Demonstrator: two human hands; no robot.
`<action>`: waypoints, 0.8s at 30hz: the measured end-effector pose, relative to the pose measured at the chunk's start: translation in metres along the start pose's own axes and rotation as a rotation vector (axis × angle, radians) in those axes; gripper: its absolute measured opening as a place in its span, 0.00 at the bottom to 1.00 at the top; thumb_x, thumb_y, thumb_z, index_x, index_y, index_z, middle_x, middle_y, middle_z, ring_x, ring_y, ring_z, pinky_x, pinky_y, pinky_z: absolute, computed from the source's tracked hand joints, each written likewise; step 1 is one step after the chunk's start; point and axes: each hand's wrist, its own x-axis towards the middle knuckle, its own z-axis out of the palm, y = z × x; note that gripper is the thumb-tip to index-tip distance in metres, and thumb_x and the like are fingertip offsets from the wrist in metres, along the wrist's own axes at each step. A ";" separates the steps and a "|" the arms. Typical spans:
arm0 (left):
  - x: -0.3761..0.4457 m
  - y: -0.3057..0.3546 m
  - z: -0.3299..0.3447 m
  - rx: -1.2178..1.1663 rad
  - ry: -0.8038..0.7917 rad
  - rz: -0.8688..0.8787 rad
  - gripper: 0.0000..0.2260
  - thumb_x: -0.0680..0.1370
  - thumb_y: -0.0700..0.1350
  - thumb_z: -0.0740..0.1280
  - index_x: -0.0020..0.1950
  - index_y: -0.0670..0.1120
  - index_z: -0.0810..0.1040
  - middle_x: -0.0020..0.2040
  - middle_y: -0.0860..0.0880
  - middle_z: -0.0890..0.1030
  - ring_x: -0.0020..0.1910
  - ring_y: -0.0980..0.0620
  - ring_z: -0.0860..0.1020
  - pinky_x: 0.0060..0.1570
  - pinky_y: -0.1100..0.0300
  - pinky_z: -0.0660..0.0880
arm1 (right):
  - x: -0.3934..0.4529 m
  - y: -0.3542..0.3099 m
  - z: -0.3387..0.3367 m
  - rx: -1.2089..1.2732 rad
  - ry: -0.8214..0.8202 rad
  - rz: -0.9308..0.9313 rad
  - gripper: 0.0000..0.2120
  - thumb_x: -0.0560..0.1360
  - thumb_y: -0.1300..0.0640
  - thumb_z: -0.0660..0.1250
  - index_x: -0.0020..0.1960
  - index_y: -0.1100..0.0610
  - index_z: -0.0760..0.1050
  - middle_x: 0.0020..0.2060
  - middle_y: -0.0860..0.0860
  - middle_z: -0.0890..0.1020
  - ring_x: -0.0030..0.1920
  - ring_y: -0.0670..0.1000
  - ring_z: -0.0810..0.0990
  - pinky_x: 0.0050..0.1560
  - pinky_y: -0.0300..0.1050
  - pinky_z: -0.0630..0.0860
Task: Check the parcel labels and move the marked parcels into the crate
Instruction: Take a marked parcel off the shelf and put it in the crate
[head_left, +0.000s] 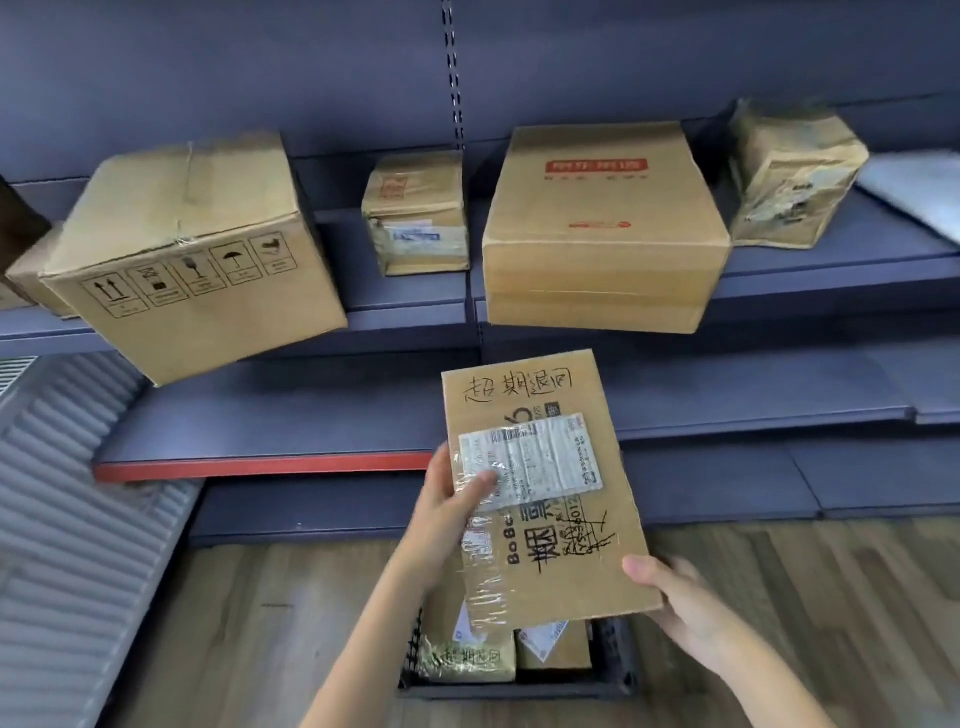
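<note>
A: Your left hand (447, 512) and right hand (685, 603), fingers curled, grip the flat parcel (545, 488) tilted up, label readable.

B: Handwritten mark showing; it hovers right over the crate (613, 660).

The held parcel (545, 483) bears handwritten "超期退回" at 12 o'clock and printed "BoBe" at 7 o'clock; its white label is unreadable.
</note>
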 end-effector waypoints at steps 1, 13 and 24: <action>-0.004 -0.016 0.011 -0.007 -0.011 -0.027 0.26 0.74 0.50 0.68 0.70 0.52 0.63 0.61 0.54 0.77 0.58 0.58 0.77 0.51 0.66 0.74 | 0.006 0.009 -0.006 0.047 0.045 0.014 0.41 0.55 0.60 0.81 0.63 0.67 0.66 0.42 0.57 0.83 0.42 0.54 0.82 0.40 0.41 0.80; 0.023 -0.150 0.065 0.057 0.051 -0.146 0.27 0.75 0.52 0.68 0.71 0.53 0.63 0.64 0.49 0.76 0.63 0.50 0.75 0.65 0.46 0.69 | 0.084 0.103 -0.060 -0.255 0.219 0.095 0.20 0.62 0.79 0.61 0.46 0.59 0.76 0.44 0.58 0.82 0.41 0.53 0.78 0.41 0.41 0.76; 0.108 -0.343 0.083 0.364 0.034 -0.104 0.43 0.72 0.46 0.69 0.74 0.52 0.39 0.63 0.66 0.62 0.64 0.62 0.67 0.63 0.63 0.65 | 0.230 0.237 -0.111 -0.515 0.392 0.166 0.32 0.70 0.73 0.61 0.72 0.57 0.63 0.65 0.52 0.73 0.65 0.52 0.73 0.67 0.52 0.68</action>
